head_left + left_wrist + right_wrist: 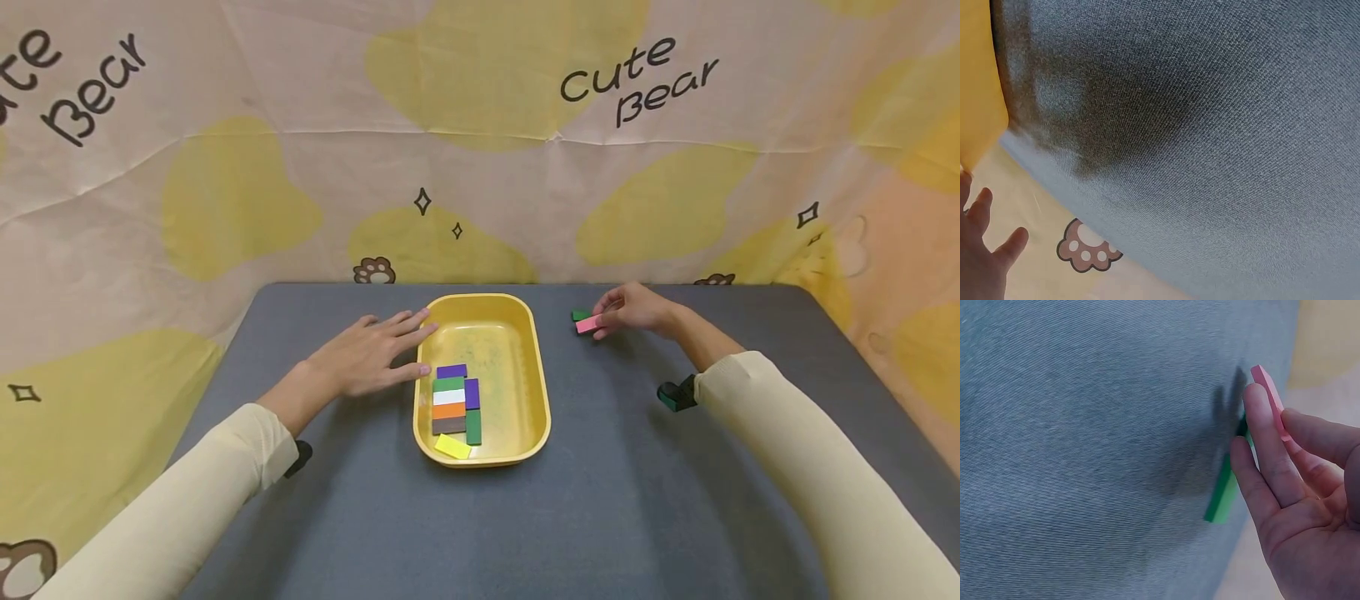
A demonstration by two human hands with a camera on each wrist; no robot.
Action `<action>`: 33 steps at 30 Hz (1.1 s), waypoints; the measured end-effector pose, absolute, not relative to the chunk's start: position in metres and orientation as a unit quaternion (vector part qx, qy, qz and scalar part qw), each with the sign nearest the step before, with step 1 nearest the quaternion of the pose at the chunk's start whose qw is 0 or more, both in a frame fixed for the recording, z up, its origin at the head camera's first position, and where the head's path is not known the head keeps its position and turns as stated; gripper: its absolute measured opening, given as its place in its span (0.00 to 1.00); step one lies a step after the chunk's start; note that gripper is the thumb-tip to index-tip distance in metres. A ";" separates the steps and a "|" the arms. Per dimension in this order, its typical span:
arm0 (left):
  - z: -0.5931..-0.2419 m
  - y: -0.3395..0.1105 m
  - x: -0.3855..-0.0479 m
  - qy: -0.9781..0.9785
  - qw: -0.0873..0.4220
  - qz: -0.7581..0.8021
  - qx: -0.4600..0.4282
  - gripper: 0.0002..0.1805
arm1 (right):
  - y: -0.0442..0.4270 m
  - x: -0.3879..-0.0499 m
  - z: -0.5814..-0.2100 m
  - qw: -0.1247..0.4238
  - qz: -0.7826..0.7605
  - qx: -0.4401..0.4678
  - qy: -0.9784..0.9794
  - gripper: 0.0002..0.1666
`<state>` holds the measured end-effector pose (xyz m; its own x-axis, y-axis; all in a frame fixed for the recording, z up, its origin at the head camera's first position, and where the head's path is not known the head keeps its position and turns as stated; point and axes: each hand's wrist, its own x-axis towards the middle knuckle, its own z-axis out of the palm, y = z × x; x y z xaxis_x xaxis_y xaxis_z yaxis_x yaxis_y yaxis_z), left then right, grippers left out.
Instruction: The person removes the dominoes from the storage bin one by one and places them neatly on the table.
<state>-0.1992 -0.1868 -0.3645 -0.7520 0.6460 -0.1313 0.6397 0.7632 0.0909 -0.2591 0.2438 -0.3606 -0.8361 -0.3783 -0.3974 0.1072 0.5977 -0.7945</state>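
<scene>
My right hand (636,308) pinches a small pink block (587,325) between thumb and fingers near the table's far side. A green block (580,316) lies on the cloth just beyond; the right wrist view shows this green block (1220,497) below the fingers, partly hidden by them. With fingers spread, my left hand (375,354) rests at the left rim of a yellow tray (510,367). Inside the tray's near left part, purple, green, white, orange and brown blocks lie close together, with a yellow block (453,447) slanted at the near end.
A grey cloth covers the table (585,517), whose far edge meets a patterned fabric backdrop (480,83). The tray's right and far portions show bare yellow floor. A dark wrist strap (677,394) hangs under the right sleeve.
</scene>
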 end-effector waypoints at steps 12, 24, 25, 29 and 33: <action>-0.363 -0.187 -0.198 0.935 0.076 0.022 0.345 0.42 | 0.246 -0.257 -0.371 0.279 -0.431 -0.075 0.855 0.15; -0.364 -0.187 -0.198 0.935 0.075 0.021 0.346 0.43 | 0.244 -0.259 -0.375 0.265 -0.387 -0.093 0.878 0.14; -0.363 -0.187 -0.198 0.935 0.075 0.022 0.346 0.43 | 0.243 -0.259 -0.375 0.265 -0.385 -0.094 0.879 0.14; -0.362 -0.187 -0.197 0.935 0.076 0.021 0.344 0.42 | 0.241 -0.257 -0.371 0.269 -0.377 -0.097 0.881 0.15; -0.361 -0.186 -0.197 0.936 0.077 0.021 0.344 0.42 | 0.239 -0.256 -0.368 0.272 -0.366 -0.090 0.885 0.14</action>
<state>-0.1973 -0.1862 -0.3613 -0.7517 0.6468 -0.1287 0.6403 0.7626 0.0923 -0.2557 0.2391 -0.3676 -0.8353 -0.3588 -0.4166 0.0398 0.7163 -0.6967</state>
